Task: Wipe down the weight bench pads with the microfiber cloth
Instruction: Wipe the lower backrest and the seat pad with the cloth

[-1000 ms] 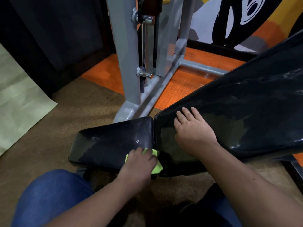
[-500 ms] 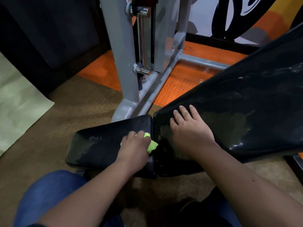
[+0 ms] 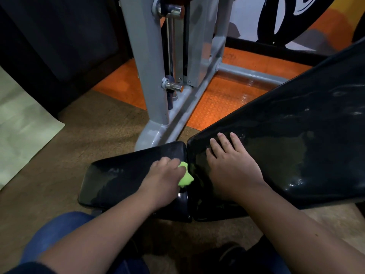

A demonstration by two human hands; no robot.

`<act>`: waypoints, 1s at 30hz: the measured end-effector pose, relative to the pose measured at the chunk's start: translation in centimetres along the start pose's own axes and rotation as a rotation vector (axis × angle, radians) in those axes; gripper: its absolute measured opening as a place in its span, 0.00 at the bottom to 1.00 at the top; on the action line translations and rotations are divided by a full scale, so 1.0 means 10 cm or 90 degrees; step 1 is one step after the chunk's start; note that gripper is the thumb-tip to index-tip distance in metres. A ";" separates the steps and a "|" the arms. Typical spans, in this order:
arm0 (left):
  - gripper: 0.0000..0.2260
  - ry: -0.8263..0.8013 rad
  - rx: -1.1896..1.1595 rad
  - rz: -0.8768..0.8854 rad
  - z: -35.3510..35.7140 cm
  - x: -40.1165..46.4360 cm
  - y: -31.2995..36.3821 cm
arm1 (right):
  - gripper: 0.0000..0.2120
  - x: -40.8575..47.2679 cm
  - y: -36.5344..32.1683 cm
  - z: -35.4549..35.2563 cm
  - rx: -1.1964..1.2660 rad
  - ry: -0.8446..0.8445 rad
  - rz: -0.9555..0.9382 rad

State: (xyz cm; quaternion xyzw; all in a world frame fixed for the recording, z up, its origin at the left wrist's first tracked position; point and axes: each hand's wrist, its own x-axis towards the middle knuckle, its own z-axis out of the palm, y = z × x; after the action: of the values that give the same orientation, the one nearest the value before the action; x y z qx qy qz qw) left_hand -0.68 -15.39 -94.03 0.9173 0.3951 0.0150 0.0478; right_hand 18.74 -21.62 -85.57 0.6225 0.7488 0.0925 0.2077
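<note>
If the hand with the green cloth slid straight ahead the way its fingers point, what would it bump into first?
Probably the back pad. The left hand, gripping the cloth on the seat pad, points toward the narrow gap between the pads, and the back pad's edge rises just beyond it.

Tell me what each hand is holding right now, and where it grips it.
The left hand grips the green microfiber cloth, bunched under its fingers, on the seat pad. The right hand holds nothing; it rests flat on the back pad.
</note>
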 end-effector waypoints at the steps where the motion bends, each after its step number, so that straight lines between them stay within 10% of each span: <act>1: 0.14 0.006 -0.003 -0.032 0.00 0.07 -0.05 | 0.30 0.01 0.00 0.01 0.000 0.001 0.000; 30: 0.13 -0.042 -0.029 -0.165 -0.08 0.69 -0.41 | 0.28 0.18 -0.10 0.02 0.040 -0.001 -0.037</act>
State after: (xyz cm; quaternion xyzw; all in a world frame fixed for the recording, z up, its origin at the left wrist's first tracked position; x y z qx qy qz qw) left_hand 1.06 -7.48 -93.75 0.8574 0.5078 -0.0123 0.0833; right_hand 17.65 -20.13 -86.52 0.6070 0.7688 0.0622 0.1914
